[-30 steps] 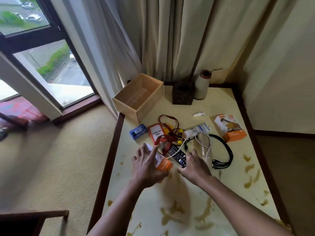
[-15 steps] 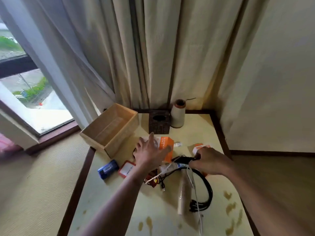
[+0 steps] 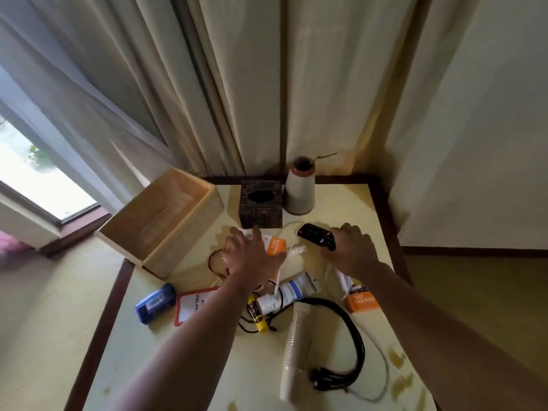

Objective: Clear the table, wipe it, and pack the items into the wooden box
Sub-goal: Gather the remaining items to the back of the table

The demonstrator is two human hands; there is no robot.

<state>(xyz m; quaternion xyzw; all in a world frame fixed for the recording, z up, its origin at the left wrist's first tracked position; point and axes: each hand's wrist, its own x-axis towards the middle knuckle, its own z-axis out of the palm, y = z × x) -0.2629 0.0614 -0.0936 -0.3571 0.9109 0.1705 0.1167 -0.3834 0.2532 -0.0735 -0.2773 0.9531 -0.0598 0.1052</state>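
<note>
Right hand [image 3: 351,250] grips remote [image 3: 315,234]; left hand [image 3: 252,258] holds charger box [image 3: 275,245].

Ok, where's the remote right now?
In the head view, the remote is held in the right hand over the far end of the table, just in front of the dark tissue box and the grey cone.

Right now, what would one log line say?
left hand: holds orange charger box | right hand: holds black remote | table: stains unwiped
</note>
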